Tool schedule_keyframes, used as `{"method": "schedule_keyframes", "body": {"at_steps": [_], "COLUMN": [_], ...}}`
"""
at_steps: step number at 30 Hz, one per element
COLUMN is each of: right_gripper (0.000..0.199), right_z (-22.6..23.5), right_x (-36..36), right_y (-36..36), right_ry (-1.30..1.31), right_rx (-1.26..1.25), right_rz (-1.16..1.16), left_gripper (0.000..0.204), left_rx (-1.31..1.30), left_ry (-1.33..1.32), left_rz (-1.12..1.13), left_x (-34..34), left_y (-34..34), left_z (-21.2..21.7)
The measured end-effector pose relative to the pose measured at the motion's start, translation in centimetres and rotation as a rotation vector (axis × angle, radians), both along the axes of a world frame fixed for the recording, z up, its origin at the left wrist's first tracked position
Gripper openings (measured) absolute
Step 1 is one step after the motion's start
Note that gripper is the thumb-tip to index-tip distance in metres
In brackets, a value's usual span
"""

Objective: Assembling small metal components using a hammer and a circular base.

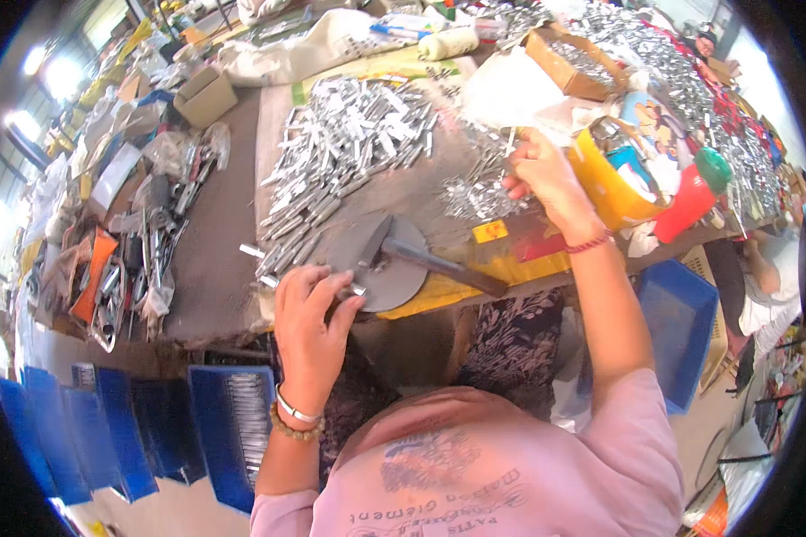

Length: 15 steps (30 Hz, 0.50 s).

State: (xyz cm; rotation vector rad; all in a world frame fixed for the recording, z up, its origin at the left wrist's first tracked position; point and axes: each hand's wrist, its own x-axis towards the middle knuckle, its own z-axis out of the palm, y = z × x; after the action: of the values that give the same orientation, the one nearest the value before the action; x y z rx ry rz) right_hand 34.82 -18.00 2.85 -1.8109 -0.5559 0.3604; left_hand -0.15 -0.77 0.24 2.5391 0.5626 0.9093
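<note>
A: Where's the piece?
B: Her left hand [312, 315] has its fingers pinched together on a small metal part [356, 289] at the near edge of the round steel plate [394, 268], beside the hammer [421, 255]

A: And the other hand?
B: The right hand [539, 172] is up by the small metal clips [476, 192], fingers closed on a thin white stick [510, 140]

A: Any advice?
B: I'd seat the part flat on the plate, fingertips clear of the hammer
</note>
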Motion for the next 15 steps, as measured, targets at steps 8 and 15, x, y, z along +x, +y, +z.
{"method": "schedule_keyframes", "body": {"at_steps": [8,15], "right_gripper": [0.009,0.013], "right_z": [1.6,-1.3], "right_x": [-12.4,-16.8], "right_y": [1.3,2.0], "right_ry": [0.27,-0.586], "right_rx": [0.007,0.073], "right_rz": [0.416,0.459], "left_gripper": [0.016,0.017], "left_rx": [-0.027,-0.079], "left_ry": [-0.071,-0.031], "left_rz": [-0.057,-0.077], "left_x": [0.7,0.2], "left_y": [0.9,1.1], "left_z": [0.7,0.7]}}
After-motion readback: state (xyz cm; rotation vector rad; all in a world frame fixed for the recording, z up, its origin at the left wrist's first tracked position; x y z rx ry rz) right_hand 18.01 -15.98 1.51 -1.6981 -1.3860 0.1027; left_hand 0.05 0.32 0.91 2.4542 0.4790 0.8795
